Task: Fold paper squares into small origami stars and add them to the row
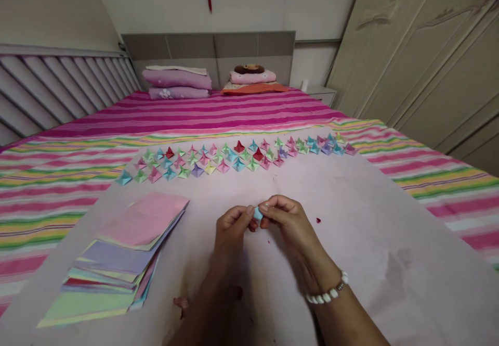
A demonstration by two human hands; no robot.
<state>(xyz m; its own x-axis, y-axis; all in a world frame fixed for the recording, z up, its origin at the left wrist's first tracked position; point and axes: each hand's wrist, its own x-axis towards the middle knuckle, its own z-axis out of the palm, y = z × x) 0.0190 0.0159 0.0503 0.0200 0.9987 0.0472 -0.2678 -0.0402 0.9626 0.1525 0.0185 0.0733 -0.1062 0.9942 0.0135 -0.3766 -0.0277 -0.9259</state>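
Between my two hands is a small folded piece of light blue paper (258, 214), held just above the pale pink board. My left hand (233, 227) pinches its left side with thumb and fingers. On the other side, my right hand (286, 218) grips it the same way; a white beaded bracelet (327, 297) circles that wrist. Fingers cover much of the folded paper, so its full shape is hidden. Beyond the hands stand several small folded paper boats (238, 164) in rows, in pink, blue, green, red, yellow and purple.
A stack of coloured paper sheets (144, 220) lies on the left of the pale pink surface (351, 205). Small red scraps (318, 220) are scattered about. Striped bedding (413, 164) surrounds the surface. Folded pillows (177, 79) rest by the headboard (253, 44); a slatted rail (70, 83) runs along the left.
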